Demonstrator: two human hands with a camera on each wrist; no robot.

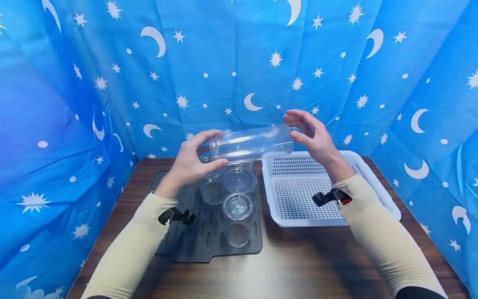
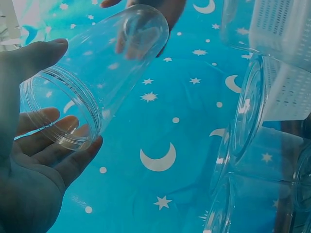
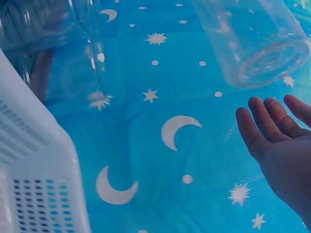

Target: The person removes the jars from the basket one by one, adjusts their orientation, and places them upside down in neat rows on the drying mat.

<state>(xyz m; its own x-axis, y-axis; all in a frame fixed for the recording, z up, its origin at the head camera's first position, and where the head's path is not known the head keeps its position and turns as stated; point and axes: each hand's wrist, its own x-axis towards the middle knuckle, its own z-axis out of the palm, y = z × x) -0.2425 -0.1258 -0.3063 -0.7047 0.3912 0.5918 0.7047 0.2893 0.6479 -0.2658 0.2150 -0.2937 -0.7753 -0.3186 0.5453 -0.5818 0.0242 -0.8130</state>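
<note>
My left hand (image 1: 194, 160) holds a long clear plastic jar (image 1: 254, 143) at its threaded mouth, thumb on one side and fingers on the other. The jar lies nearly level in the air, its closed base pointing right. In the left wrist view, the screw rim of the jar (image 2: 73, 104) sits between the thumb and fingers. Just off the base is my right hand (image 1: 313, 135), its fingers loosely bent. A gap shows between the right hand (image 3: 286, 131) and the jar's base in the right wrist view. Below the held jar stand several clear jars (image 1: 238, 206).
The jars stand on a black ribbed mat (image 1: 186, 236) on a brown wooden table (image 1: 284, 270). To the right is a white perforated plastic basket (image 1: 298, 222). A blue curtain (image 1: 231, 54) with moons and stars hangs behind and at both sides.
</note>
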